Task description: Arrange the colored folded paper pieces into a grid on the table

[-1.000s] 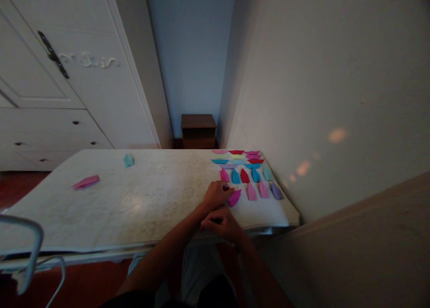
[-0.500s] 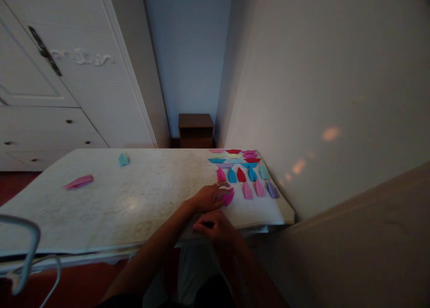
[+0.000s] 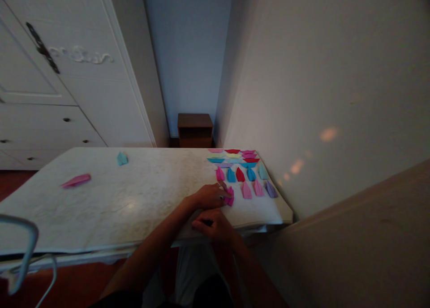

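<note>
My left hand is on the table with its fingers bent over a magenta folded paper piece, one finger lying across its top. My right hand rests loosely curled at the table's front edge, below the left one; nothing shows in it. Just beyond the fingers is a row of folded paper pieces, among them a pink one, a blue one and a red one. Right of the magenta piece lie two light pink ones and a purple one.
Several flat, boat-shaped folded papers lie in rows at the table's far right corner. On the left part of the white table are a pink folded paper and a teal one. A wall borders the right side.
The magenta piece under my left hand has changed from a pointed outline to a more crumpled-looking one, and a finger has come down across it. My right hand has hardly moved.
</note>
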`<state>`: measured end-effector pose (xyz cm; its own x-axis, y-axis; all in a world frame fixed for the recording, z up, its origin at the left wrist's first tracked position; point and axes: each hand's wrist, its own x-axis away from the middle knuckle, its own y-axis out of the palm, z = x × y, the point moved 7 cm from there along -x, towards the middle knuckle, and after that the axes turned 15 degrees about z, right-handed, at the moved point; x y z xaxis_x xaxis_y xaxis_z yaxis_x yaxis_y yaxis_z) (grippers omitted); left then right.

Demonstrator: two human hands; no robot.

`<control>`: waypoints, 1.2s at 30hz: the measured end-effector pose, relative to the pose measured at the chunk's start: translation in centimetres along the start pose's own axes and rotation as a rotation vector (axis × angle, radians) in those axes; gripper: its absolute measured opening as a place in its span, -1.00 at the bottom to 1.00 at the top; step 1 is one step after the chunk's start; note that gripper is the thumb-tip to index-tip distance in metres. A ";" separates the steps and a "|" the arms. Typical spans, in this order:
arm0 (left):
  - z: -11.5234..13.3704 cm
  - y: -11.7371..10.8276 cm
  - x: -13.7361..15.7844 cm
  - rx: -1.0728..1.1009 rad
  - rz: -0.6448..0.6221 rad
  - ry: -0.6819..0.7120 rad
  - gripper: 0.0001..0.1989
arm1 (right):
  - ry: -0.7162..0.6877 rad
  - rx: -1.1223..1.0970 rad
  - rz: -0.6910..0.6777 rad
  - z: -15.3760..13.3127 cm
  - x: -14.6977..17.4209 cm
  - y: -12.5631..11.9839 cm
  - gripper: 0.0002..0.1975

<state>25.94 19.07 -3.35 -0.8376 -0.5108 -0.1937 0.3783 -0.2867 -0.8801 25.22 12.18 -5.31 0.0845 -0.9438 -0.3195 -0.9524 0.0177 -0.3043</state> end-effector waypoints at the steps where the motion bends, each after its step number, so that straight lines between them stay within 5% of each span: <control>1: 0.0 0.1 -0.1 -0.014 0.007 -0.005 -0.66 | -0.004 0.002 0.009 -0.1 0.0 -0.1 -0.69; 18: -0.3 1.4 -1.4 -0.074 0.107 -0.037 -0.61 | 0.001 0.005 0.068 -0.3 -0.2 -0.6 -0.71; 26: -0.8 1.4 -0.9 -0.008 0.171 -0.073 -0.38 | 0.002 0.017 0.060 -0.2 0.0 -0.4 -0.71; 36: -2.7 -1.2 4.0 0.140 0.351 -0.199 -0.56 | 0.057 0.053 0.063 0.4 -0.2 -0.6 -0.70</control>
<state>21.07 19.61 -4.21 -0.5611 -0.7395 -0.3719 0.6887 -0.1678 -0.7054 25.86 12.46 -5.44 0.0066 -0.9574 -0.2888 -0.9384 0.0938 -0.3325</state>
